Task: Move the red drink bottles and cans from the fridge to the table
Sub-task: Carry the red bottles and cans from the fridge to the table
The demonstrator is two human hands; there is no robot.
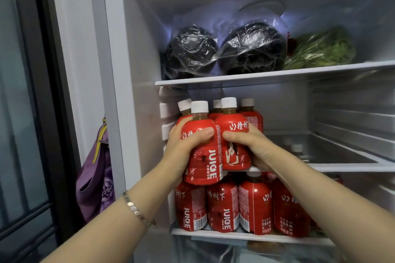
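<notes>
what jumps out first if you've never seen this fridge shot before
The left hand grips a red juice bottle and the right hand grips the neighbouring bottle at the front of the middle shelf. A row of matching red bottles lines the shelf below, and two dark plastic-wrapped bundles sit beside bagged greens on the top shelf.
</notes>
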